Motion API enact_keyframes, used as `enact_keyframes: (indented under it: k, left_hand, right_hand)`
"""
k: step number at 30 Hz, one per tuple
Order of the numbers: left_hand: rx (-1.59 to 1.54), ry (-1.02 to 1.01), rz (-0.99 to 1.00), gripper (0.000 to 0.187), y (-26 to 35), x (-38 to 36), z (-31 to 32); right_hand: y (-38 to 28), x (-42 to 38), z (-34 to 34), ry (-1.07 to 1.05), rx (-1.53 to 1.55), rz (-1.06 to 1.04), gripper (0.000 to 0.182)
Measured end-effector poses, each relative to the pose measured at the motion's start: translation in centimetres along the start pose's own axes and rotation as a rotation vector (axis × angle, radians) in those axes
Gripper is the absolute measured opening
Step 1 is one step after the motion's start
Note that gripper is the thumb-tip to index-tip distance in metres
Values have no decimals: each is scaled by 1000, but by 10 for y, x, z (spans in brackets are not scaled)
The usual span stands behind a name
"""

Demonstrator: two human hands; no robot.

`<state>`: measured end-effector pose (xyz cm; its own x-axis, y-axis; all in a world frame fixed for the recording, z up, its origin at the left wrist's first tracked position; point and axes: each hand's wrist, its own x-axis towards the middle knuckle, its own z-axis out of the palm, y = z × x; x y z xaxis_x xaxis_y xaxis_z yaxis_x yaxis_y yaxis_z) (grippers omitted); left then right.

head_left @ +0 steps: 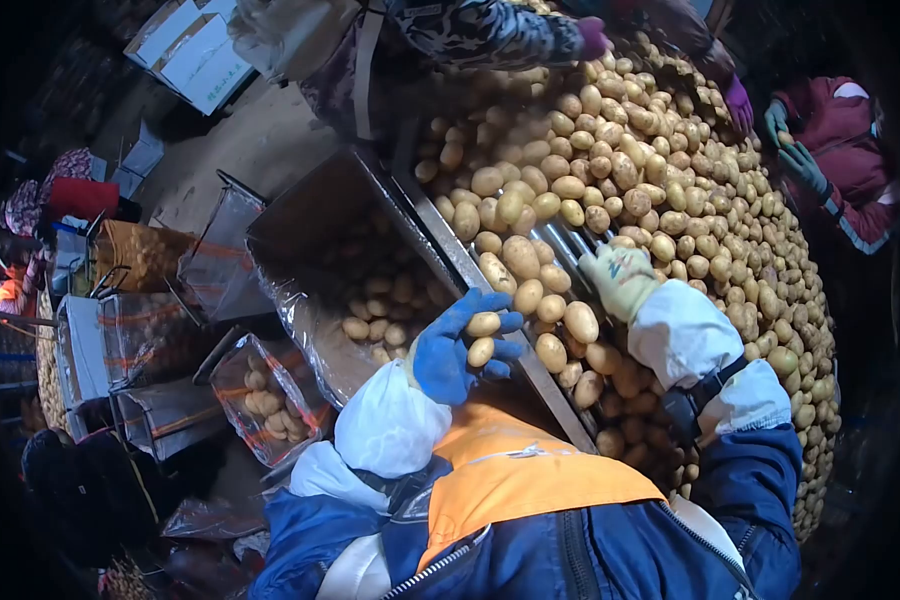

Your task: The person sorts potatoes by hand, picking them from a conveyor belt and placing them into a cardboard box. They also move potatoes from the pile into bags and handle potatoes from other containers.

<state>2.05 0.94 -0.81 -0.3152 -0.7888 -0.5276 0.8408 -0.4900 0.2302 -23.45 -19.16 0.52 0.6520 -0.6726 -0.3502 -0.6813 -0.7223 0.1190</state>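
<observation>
My left hand (452, 345), in a blue glove, is palm up with its fingers curled around two small potatoes (483, 324). It is over the metal edge (530, 365) of the sorting table, beside a lined box (305, 260) with potatoes inside. My right hand (622, 280), in a pale glove with a printed mark, reaches into the potato heap (710, 220). Its fingertips are beside shiny metal bars (568, 243) that show among the potatoes. Those fingers are partly hidden, and I cannot make out whether they hold anything.
Across the heap, a camouflage sleeve (490, 35) ends in a pink glove. At the right, a person in a dark red jacket (845, 150) holds a potato in green gloves. White cartons (195, 55), a plastic bag of potatoes (270, 400) and metal-framed bags stand at the left.
</observation>
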Motion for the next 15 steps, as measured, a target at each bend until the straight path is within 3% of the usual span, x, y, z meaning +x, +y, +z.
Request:
enact_keyframes:
  k: [1, 3, 5, 8, 9, 12, 14, 15]
  left_hand:
    - [20, 23, 2, 53, -1, -3, 2]
    - [34, 46, 20, 54, -3, -4, 2]
    - [-14, -65, -45, 60, -11, 2, -1]
    - [49, -85, -73, 63, -10, 1, 24]
    - [34, -106, -75, 64, -12, 1, 28]
    - [-43, -47, -41, 51, -16, 4, 17]
    - [-107, -43, 3, 40, -23, 11, -4]
    - [-110, -41, 0, 40, -23, 13, -12]
  right_hand:
    - [5, -1, -8, -26, 61, -4, 21]
    - [6, -5, -18, 156, 448, 118, 38]
    - [-26, -25, -61, 201, 786, 110, 40]
    - [-63, -53, -99, 90, 1032, 14, 46]
    - [-70, -58, -94, 175, 1024, -16, 47]
    - [-69, -66, -87, 168, 907, -6, 47]
    - [-64, -64, -55, 337, 278, -359, 50]
    - [-67, -60, -38, 228, 219, -395, 56]
